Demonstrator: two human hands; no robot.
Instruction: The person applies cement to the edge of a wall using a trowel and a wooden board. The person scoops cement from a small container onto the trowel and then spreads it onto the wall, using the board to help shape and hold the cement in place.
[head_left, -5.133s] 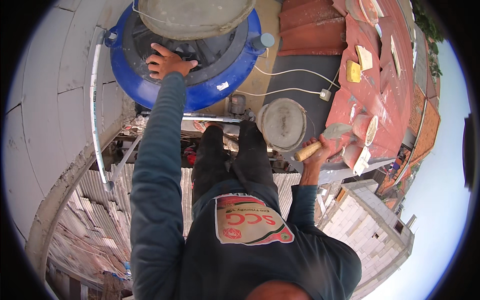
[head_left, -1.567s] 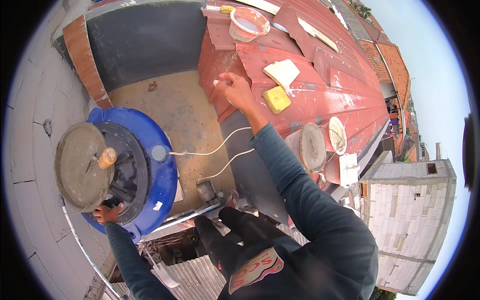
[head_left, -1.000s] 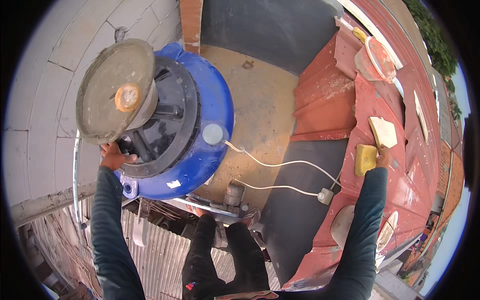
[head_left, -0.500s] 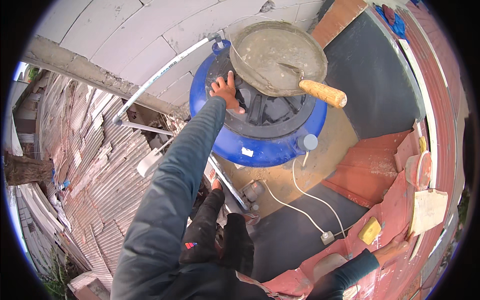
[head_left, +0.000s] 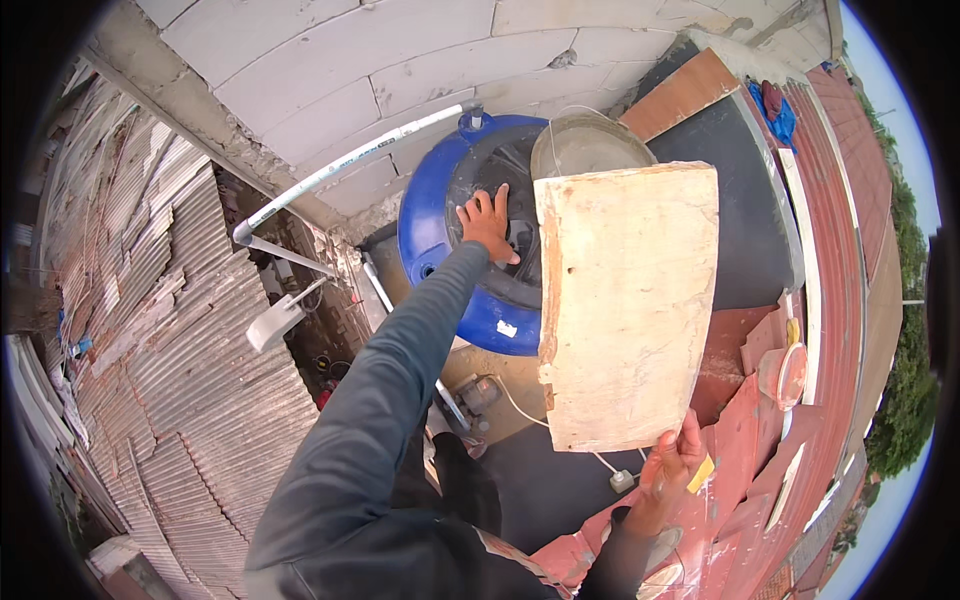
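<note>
Blue tank and bucket (partly behind pale board)

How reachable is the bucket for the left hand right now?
Probably yes: left hand rests on the lid close by, nothing shows between it and the bucket; the board hides only the bucket's lower part.

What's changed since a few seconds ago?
The right hand let go of the wooden-handled trowel, now out of sight, took a pale rectangular board from the red metal roofing, and moved it left toward the blue plastic tank. The left hand stayed on the tank's round black lid, as did the grey mortar bucket.
</note>
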